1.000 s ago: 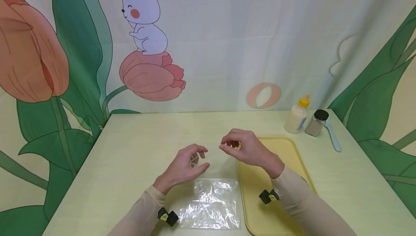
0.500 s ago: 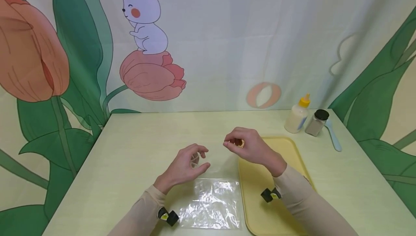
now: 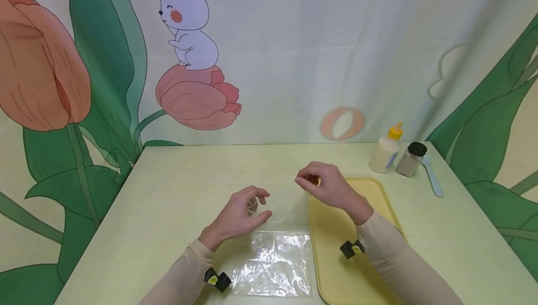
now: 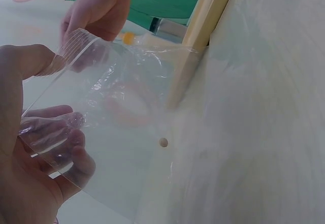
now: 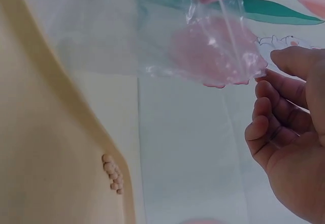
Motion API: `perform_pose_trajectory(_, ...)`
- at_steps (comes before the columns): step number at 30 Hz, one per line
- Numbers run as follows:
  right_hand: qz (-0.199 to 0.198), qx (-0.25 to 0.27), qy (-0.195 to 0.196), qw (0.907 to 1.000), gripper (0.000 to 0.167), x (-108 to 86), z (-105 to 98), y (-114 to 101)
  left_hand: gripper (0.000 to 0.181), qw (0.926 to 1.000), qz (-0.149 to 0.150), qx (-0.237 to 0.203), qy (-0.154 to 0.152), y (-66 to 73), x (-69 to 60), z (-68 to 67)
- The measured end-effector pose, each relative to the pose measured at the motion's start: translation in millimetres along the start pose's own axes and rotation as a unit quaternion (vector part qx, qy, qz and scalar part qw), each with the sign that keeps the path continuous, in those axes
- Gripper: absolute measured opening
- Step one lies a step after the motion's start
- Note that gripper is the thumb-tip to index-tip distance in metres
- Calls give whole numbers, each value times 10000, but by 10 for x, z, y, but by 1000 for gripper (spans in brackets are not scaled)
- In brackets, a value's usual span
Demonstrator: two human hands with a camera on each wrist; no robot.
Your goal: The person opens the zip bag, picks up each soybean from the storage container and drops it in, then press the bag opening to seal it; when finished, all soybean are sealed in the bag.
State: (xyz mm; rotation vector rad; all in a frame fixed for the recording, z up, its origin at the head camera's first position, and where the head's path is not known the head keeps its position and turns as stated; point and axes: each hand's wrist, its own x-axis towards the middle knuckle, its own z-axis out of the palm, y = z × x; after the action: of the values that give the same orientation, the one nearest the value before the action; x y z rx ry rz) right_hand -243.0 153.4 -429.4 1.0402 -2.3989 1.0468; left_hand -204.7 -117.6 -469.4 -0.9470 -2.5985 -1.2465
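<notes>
My left hand (image 3: 237,214) holds a clear zip bag (image 4: 127,87) near its mouth, with thumb and curled fingers on either side. One small beige ball (image 4: 163,142) shows through the bag's lower part. Right of the mouth hovers my right hand (image 3: 325,183), fingers curled, with thumb and index tips close together. In the right wrist view, the bag's edge meets those fingertips in line of sight; whether they pinch it I cannot tell. Below this hand, several beige balls (image 5: 112,173) lie inside the corner of a yellow tray (image 3: 349,244).
Clear plastic (image 3: 279,263) lies flat before my hands; whether it belongs to the held bag I cannot tell. At the back right stand a glue bottle (image 3: 384,153) with a yellow cap and a black-lidded jar (image 3: 410,159), beside a light blue plastic utensil (image 3: 432,176).
My right hand has drifted slowly right and slightly away from me, over the tray's far left corner. The left hand has stayed nearly still.
</notes>
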Motion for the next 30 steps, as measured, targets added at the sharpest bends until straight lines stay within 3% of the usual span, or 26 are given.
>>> perform_pose_trajectory(13,627,-237,-176,9976,4,-55,50,237,36,10000,-25,-45,16,4,-1,-9)
perform_pose_trajectory(30,1342,-547,-877,9855,8,-94,122,459,35,9999,-54,-127,17,0,-3,-9)
